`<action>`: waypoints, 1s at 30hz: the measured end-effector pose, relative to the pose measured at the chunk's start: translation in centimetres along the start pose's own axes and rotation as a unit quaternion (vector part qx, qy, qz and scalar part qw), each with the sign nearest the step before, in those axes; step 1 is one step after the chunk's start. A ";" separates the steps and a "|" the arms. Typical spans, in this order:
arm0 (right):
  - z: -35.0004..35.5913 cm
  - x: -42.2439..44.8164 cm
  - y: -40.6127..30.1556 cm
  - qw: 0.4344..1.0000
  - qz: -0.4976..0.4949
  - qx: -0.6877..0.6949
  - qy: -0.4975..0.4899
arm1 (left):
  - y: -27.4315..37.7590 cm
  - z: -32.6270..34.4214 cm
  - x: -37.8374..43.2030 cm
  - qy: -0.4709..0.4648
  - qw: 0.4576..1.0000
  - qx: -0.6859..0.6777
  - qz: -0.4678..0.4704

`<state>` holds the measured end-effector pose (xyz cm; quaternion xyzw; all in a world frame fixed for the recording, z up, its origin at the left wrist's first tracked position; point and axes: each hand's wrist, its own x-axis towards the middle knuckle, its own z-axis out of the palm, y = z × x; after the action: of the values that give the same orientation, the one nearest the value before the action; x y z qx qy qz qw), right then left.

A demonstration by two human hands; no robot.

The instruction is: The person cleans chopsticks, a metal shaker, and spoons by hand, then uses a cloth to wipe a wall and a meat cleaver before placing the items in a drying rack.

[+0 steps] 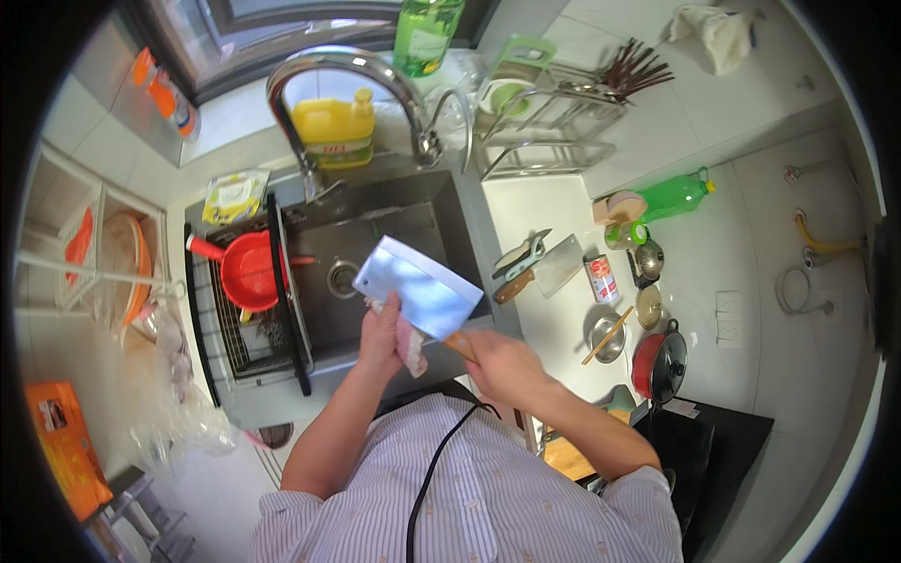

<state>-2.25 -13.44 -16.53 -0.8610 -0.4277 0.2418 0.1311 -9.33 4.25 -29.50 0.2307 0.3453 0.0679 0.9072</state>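
Observation:
A broad cleaver (420, 285) is held up over the front right part of the steel sink (331, 267). My right hand (508, 366) grips its wooden handle (461, 346). My left hand (380, 336) holds a pink and white cloth (410, 346) against the lower edge of the blade, thumb on the blade face. Part of the cloth is hidden behind the hand and the blade. A chrome faucet (345, 58) arches above the back of the sink.
Right of the sink lie a second cleaver (559, 266), kitchen scissors (524, 260) and a small knife (508, 259). Beyond them are a can (600, 279), a metal bowl (607, 339) with chopsticks and a red pot (647, 366). A red strainer (250, 271) sits in the left drying rack (274, 295).

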 end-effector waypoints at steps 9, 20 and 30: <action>-25.3 -6.8 2.2 0.992 0.122 0.008 -0.004 | 5.7 -4.1 1.0 0.013 0.989 0.122 -0.084; -41.5 6.8 6.1 0.784 0.080 -0.591 0.175 | 1.9 -3.0 1.8 -0.027 0.991 0.122 -0.051; -43.5 18.4 9.4 0.762 0.114 -0.629 0.098 | 3.1 -4.0 1.2 0.034 0.993 0.109 -0.040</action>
<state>36.56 -5.22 10.74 -0.8114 -0.3675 -0.1547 -0.4273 -10.89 8.85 -31.36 0.3122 0.3898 0.0012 0.8664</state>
